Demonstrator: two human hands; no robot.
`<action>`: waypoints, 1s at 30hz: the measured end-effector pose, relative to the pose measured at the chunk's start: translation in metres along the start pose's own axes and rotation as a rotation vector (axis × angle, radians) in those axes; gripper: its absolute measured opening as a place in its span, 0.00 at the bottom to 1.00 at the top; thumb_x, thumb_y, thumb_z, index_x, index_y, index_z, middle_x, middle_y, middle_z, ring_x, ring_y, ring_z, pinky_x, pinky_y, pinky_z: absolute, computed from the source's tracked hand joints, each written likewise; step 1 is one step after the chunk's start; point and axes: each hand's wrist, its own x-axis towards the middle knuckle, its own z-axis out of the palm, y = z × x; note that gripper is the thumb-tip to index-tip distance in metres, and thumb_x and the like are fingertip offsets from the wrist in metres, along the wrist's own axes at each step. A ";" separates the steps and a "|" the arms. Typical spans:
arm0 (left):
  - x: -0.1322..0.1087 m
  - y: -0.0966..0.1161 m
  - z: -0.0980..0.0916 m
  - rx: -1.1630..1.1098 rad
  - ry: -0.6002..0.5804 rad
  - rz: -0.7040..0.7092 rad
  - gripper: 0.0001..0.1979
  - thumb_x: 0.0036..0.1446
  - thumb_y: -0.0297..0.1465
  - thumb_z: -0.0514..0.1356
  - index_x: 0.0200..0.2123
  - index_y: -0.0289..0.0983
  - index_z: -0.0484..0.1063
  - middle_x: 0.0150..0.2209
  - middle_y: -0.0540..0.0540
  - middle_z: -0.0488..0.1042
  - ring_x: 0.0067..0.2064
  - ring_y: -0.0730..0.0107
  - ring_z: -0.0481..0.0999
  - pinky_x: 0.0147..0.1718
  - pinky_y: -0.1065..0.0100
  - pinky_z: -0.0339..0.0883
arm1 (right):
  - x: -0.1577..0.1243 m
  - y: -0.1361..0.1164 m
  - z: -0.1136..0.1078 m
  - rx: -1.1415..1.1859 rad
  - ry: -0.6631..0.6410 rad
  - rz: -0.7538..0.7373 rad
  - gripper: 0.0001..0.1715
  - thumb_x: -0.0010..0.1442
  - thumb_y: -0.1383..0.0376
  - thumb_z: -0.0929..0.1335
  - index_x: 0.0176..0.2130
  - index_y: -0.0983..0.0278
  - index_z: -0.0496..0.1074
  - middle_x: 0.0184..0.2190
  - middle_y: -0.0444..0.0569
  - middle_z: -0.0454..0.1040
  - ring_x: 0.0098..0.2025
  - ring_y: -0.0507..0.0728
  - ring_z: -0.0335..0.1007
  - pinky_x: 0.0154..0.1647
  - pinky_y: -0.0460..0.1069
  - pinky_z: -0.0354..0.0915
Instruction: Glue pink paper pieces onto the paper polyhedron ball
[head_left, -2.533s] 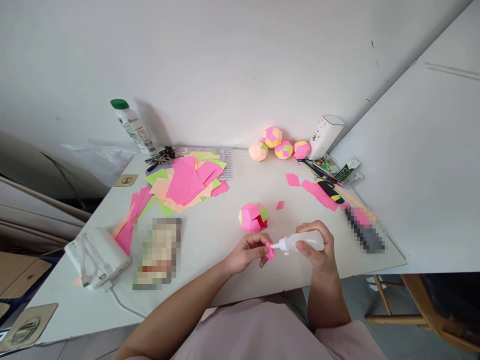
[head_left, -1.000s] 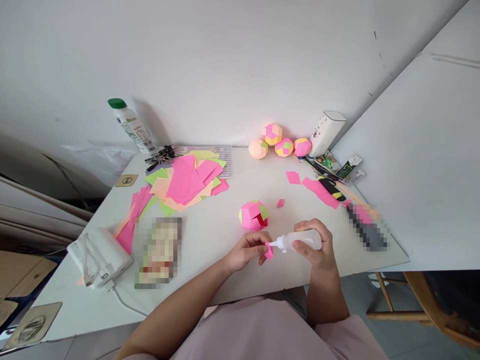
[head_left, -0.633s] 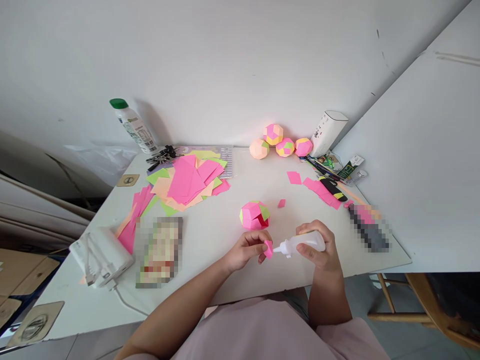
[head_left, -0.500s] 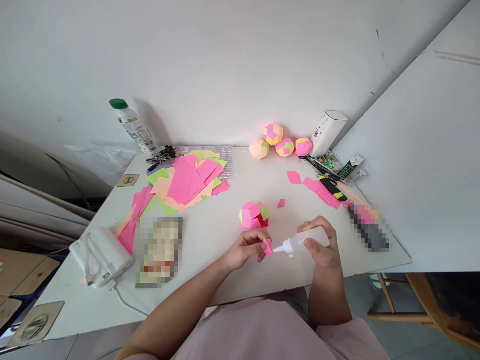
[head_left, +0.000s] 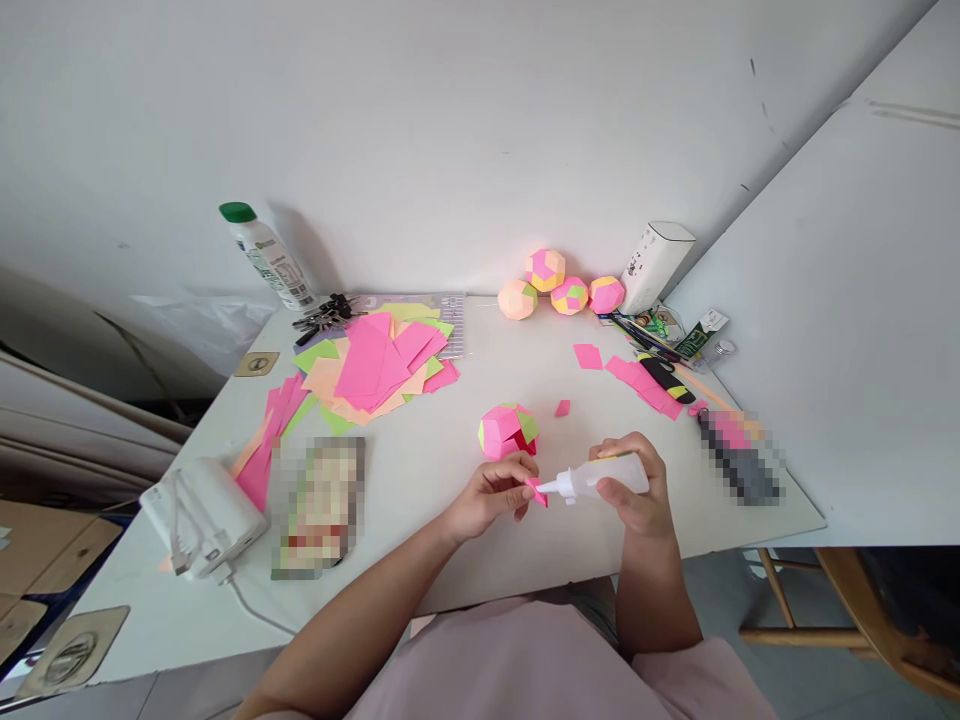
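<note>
Between the thumb and fingers of my left hand [head_left: 491, 497] is a small folded pink paper piece [head_left: 540, 497]. My right hand [head_left: 636, 490] grips a clear glue bottle [head_left: 600, 478] lying nearly level, its white nozzle pointing left and reaching the paper piece; whether glue is coming out is too small to see. Just beyond my left hand sits a pink and green paper ball [head_left: 501, 430] with an opening on its right side. A small pink paper diamond [head_left: 562, 408] lies to the right of the ball.
Several finished paper balls [head_left: 546, 270] stand against the wall. At the left is a heap of coloured paper [head_left: 375, 360], with a white power bank [head_left: 202, 515] and cable nearer me. Pink strips [head_left: 637, 385] and a cutter knife [head_left: 666, 378] lie at the right.
My right hand has moved the glue bottle to the left, so its nozzle now meets the pink paper piece. The left hand keeps its hold, with the piece slightly turned.
</note>
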 end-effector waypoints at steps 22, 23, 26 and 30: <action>0.000 -0.001 0.002 0.022 -0.005 0.004 0.08 0.55 0.34 0.64 0.29 0.34 0.75 0.29 0.51 0.65 0.23 0.81 0.66 0.21 0.72 0.64 | 0.026 0.010 -0.029 0.363 0.203 0.203 0.15 0.53 0.51 0.70 0.32 0.59 0.69 0.18 0.40 0.66 0.22 0.52 0.65 0.17 0.44 0.57; 0.000 -0.001 0.002 0.018 -0.001 0.008 0.08 0.54 0.34 0.64 0.29 0.34 0.75 0.29 0.51 0.65 0.23 0.81 0.66 0.21 0.73 0.64 | 0.033 0.013 -0.036 0.363 0.213 0.268 0.15 0.51 0.53 0.72 0.31 0.60 0.69 0.22 0.42 0.70 0.26 0.53 0.69 0.19 0.45 0.60; 0.000 -0.001 0.004 0.014 0.024 0.022 0.08 0.54 0.34 0.64 0.30 0.35 0.74 0.27 0.52 0.65 0.22 0.82 0.65 0.20 0.74 0.64 | 0.062 0.027 -0.051 0.290 0.199 0.411 0.16 0.46 0.58 0.74 0.31 0.60 0.67 0.32 0.47 0.77 0.34 0.56 0.73 0.28 0.48 0.66; -0.001 0.003 0.004 0.060 0.035 -0.001 0.09 0.52 0.35 0.65 0.28 0.34 0.75 0.24 0.53 0.65 0.21 0.82 0.65 0.19 0.74 0.63 | 0.098 0.061 -0.049 0.042 0.199 0.310 0.26 0.41 0.62 0.75 0.40 0.59 0.66 0.38 0.48 0.78 0.43 0.58 0.72 0.41 0.53 0.67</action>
